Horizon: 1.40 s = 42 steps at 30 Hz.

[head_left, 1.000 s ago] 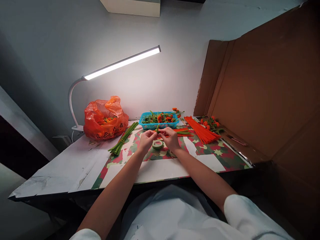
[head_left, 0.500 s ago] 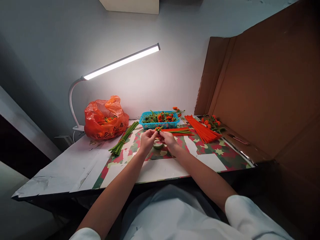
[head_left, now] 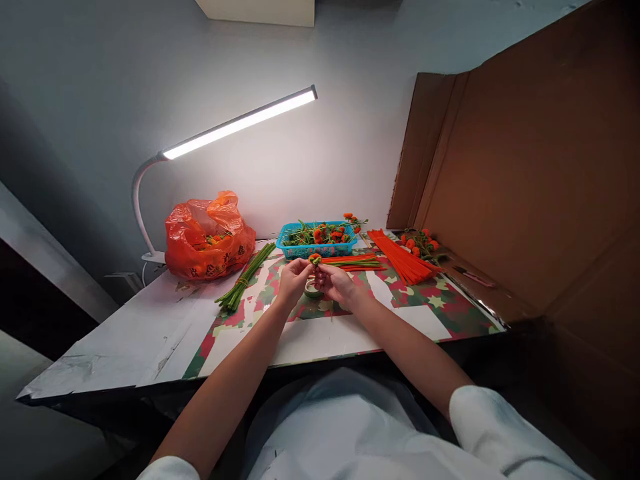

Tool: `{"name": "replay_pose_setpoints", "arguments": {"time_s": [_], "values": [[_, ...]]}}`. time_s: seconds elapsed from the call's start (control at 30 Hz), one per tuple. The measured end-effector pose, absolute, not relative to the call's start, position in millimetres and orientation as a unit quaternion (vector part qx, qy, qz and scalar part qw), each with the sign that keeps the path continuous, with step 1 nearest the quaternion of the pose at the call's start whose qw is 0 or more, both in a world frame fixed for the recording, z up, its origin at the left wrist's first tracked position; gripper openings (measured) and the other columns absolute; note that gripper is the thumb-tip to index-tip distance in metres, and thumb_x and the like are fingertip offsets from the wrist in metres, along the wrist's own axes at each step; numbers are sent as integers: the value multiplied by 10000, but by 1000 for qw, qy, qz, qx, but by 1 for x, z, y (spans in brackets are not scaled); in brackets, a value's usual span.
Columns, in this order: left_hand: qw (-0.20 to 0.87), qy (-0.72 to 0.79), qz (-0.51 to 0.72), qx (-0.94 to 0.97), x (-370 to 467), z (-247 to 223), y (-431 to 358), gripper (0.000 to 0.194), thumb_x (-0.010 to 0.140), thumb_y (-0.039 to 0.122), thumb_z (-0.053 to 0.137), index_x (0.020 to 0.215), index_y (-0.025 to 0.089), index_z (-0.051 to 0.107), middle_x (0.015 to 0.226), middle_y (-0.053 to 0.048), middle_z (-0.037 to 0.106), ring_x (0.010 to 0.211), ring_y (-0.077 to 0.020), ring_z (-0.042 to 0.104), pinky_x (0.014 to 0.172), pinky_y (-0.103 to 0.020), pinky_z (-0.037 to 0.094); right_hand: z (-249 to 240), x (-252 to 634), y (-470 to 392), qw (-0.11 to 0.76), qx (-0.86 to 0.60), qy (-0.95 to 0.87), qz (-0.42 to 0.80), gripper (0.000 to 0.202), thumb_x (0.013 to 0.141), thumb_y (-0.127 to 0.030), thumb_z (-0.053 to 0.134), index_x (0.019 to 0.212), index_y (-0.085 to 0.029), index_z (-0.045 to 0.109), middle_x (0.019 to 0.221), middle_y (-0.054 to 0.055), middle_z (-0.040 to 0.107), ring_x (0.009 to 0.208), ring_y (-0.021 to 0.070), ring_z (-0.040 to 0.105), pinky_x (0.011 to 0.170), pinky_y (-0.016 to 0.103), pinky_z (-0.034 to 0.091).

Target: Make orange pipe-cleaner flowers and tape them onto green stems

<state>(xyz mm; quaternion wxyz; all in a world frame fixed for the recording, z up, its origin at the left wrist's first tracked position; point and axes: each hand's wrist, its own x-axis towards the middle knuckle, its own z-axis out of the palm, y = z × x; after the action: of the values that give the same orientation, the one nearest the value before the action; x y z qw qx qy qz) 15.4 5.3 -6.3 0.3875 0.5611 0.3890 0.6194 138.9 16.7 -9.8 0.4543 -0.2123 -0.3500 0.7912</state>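
A small orange flower head (head_left: 315, 258) with green at its base is held up over the middle of the table. My left hand (head_left: 294, 280) pinches it from the left, thumb and fingertips together. From the other side my right hand (head_left: 339, 285) closes its fingertips at the green part, and I cannot make out exactly what lies between them. Just below the hands sits a roll of green tape (head_left: 313, 291), partly covered by the fingers. Behind them lie loose red and green fuzzy stems (head_left: 357, 262), in front of a blue basket (head_left: 295, 251) holding finished-looking orange flowers on green stems.
A tied bundle of green stems (head_left: 245, 280) and an orange plastic bag (head_left: 210, 257) are on the left, under a lit lamp (head_left: 240, 123). On the right are orange-red strips (head_left: 403, 259), more orange flowers (head_left: 421, 245) and a tall cardboard wall (head_left: 525, 167).
The flower head has turned more upright between my fingers. My right hand has rolled slightly and dropped a little, its fingers curling further. The whole view has shifted slightly.
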Motion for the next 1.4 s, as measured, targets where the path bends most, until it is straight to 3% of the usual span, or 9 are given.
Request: {"name": "replay_pose_setpoints", "arguments": {"time_s": [0.27, 0.33, 0.43, 0.5, 0.57, 1.0, 1.27, 1.4], "values": [[382, 388, 629, 554, 16, -9, 7, 271, 612, 396, 721, 634, 163, 584, 607, 19, 582, 584, -117, 545, 607, -252, 461, -10, 136, 13, 507, -295, -440, 680, 255, 711, -352, 665, 629, -175, 501, 565, -44, 438, 512, 77, 376, 494, 224, 307], [390, 391, 631, 544, 15, -8, 7, 275, 613, 397, 720, 636, 162, 579, 607, 20, 578, 588, -118, 545, 622, -260, 468, -8, 139, 13, 557, -335, -505, 568, 247, 726, -392, 643, 665, -181, 529, 606, -34, 480, 557, 96, 426, 527, 233, 349], [407, 398, 626, 533, 13, -7, 8, 280, 607, 396, 719, 642, 161, 571, 615, 23, 575, 593, -116, 545, 641, -266, 469, -4, 147, 15, 626, -348, -606, 346, 159, 755, -328, 619, 846, -197, 615, 801, 8, 590, 746, 145, 543, 670, 273, 444], [422, 402, 611, 535, 11, -6, 8, 283, 603, 399, 712, 643, 160, 566, 619, 20, 575, 602, -120, 550, 646, -269, 464, -3, 154, 17, 600, -287, -703, 252, 141, 756, -257, 628, 882, -201, 653, 916, 39, 620, 903, 175, 569, 804, 310, 457], [431, 406, 590, 549, 8, -6, 9, 282, 598, 398, 704, 628, 161, 554, 607, 19, 564, 594, -121, 544, 632, -266, 453, -1, 160, 20, 587, -257, -740, 204, 95, 781, -225, 615, 853, -198, 672, 910, 50, 624, 922, 180, 577, 839, 324, 457], [367, 441, 447, 686, 1, 11, -4, 256, 646, 367, 643, 571, 171, 496, 524, 47, 453, 500, -84, 392, 489, -212, 306, 7, 183, 28, 441, -222, -843, 214, 187, 869, -268, 573, 712, -179, 621, 784, 31, 582, 729, 144, 546, 653, 272, 435], [371, 431, 390, 724, -2, 12, -3, 260, 654, 377, 616, 574, 178, 470, 538, 43, 458, 516, -92, 404, 497, -218, 301, 7, 184, 29, 366, -261, -886, 118, 149, 888, -210, 561, 759, -188, 633, 810, 36, 617, 808, 167, 511, 766, 304, 386], [384, 429, 387, 720, -3, 11, -2, 230, 653, 369, 598, 599, 181, 476, 585, 28, 511, 567, -113, 454, 537, -231, 348, 9, 185, 27, 367, -259, -885, 125, 136, 874, -196, 580, 753, -183, 642, 840, 42, 618, 833, 169, 514, 769, 303, 396]]}}
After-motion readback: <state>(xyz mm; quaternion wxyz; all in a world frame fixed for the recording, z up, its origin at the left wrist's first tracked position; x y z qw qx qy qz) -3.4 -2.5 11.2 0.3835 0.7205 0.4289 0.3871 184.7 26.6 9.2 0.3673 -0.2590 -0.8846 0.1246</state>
